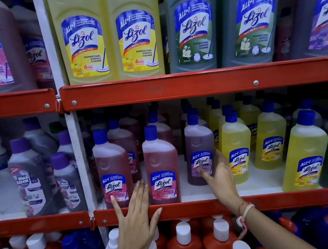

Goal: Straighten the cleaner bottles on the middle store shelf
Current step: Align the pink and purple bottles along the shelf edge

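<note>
Straightening was under way. The right hand (pixel 217 172) grasped the purple bottle (pixel 198 146), set back from the middle shelf's (pixel 184 206) front edge, thumb on the label, fingers curving round its side. The left hand (pixel 134 217) lay released, fingers straight, tips against the pink bottles (pixel 160 160) near the front-left corner. Next, probably, the purple one needed drawing forward into line.

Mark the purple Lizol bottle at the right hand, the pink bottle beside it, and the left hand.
purple Lizol bottle (pixel 199 140), head view, body above the label
pink bottle (pixel 160 155), head view, body above the label
left hand (pixel 133 226), head view, back of the hand
</note>
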### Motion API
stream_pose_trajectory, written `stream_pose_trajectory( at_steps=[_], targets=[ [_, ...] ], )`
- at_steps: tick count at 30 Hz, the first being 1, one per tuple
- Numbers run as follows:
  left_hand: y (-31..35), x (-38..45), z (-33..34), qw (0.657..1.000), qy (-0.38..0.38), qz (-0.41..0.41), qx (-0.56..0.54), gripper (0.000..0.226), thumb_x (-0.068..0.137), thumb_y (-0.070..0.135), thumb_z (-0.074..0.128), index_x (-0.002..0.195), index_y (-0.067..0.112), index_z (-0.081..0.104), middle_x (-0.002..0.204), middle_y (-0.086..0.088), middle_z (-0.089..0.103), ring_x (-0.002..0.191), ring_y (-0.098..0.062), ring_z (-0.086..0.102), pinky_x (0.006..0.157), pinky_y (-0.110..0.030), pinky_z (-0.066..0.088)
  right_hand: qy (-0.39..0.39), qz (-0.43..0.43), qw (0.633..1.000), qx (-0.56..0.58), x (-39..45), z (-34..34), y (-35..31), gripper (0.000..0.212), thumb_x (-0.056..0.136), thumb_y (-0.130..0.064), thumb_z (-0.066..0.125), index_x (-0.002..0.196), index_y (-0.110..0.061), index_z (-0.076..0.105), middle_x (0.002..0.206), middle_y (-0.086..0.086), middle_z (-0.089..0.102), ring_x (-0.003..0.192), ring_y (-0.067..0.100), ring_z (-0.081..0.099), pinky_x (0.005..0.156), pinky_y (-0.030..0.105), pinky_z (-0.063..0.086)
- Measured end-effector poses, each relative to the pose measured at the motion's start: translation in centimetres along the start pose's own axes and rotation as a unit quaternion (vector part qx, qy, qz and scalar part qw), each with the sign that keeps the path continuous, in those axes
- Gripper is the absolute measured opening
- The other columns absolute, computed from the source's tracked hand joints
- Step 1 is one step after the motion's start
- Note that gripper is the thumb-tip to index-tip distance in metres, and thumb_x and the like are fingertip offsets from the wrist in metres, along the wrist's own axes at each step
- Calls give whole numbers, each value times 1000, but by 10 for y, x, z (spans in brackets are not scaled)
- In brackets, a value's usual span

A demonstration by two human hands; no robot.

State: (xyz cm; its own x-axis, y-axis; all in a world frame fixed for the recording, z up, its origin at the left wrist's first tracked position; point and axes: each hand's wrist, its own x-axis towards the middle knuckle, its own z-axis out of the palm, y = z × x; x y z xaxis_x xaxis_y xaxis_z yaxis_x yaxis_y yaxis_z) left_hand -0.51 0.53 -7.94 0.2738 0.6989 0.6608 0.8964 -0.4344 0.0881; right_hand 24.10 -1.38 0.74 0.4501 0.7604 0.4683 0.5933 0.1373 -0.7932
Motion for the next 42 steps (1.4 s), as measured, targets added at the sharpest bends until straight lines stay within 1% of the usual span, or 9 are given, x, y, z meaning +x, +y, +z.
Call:
stream_pose_trajectory(
  at_steps=[5, 14, 19, 21, 27, 30, 34, 40, 42],
  targets=[
    [0, 0, -2, 1000, 0, -2, -4, 72, 98, 61, 20, 154, 17, 20, 160, -3, 30, 148, -15, 22, 119, -58, -9, -75, 47, 993, 74, 22, 3, 2, 89, 75, -8, 79, 146, -13, 26, 135, 14, 55, 118, 32, 58, 96, 45, 52],
    [1, 0, -2, 1000, -3, -3, 0, 72, 98, 61, 20, 155, 17, 18, 160, -3, 29, 148, -15, 21, 119, -57, -11, -121, 55, 979, 152, 24, -3, 7, 77, 73, -9, 80, 134, -11, 33, 121, 8, 59, 101, 22, 60, 76, 24, 52],
    [3, 1, -4, 1000, -3, -4, -1, 72, 98, 61, 20, 153, 16, 23, 157, -5, 34, 146, -15, 24, 120, -55, -12, -154, 40, 976, 146, 18, -13, 14, 81, 67, -18, 85, 131, -15, 35, 125, 7, 61, 108, 25, 64, 91, 45, 57],
    [3, 1, -5, 1000, -4, -6, -4, 72, 98, 61, 20, 153, 15, 25, 157, -5, 35, 146, -16, 25, 120, -55, -12, -170, 39, 972, 160, 14, -19, 16, 87, 58, -29, 86, 129, -18, 37, 123, 7, 63, 107, 23, 66, 92, 47, 57],
    [3, 0, -5, 1000, -4, -6, 0, 72, 98, 61, 19, 153, 16, 22, 157, -5, 33, 146, -16, 23, 120, -55, -11, -190, 25, 965, 180, 1, -34, 19, 89, 52, -33, 85, 128, -18, 40, 118, -3, 65, 101, 7, 67, 80, 25, 59],
    [2, 0, -4, 1000, -2, -6, 2, 71, 98, 61, 19, 153, 16, 20, 158, -4, 33, 146, -15, 22, 119, -57, -8, -192, 19, 967, 166, -5, -38, 18, 86, 58, -33, 85, 130, -20, 39, 118, -3, 64, 102, 8, 67, 77, 22, 59],
    [1, 1, -3, 1000, -3, -7, 7, 72, 98, 61, 20, 153, 15, 23, 158, -4, 32, 147, -15, 21, 119, -59, -7, -192, 13, 968, 159, -9, -41, 19, 72, 68, -18, 84, 126, -16, 41, 117, 0, 64, 102, 7, 66, 75, 21, 59],
    [2, 0, -1, 1000, 2, -12, 14, 72, 98, 62, 19, 153, 17, 20, 158, -4, 31, 149, -13, 14, 118, -60, -3, -197, 15, 962, 187, -11, -47, 23, 67, 72, -17, 80, 128, -17, 43, 123, 6, 63, 107, 13, 65, 76, 21, 58],
    [2, 0, -1, 1000, 8, -12, 16, 71, 98, 61, 19, 153, 17, 21, 158, -3, 29, 150, -9, 5, 118, -60, -2, -175, 14, 964, 199, -13, -53, 23, 63, 69, -27, 78, 124, -17, 49, 120, 8, 66, 107, 15, 66, 74, 19, 57]
  ],
)
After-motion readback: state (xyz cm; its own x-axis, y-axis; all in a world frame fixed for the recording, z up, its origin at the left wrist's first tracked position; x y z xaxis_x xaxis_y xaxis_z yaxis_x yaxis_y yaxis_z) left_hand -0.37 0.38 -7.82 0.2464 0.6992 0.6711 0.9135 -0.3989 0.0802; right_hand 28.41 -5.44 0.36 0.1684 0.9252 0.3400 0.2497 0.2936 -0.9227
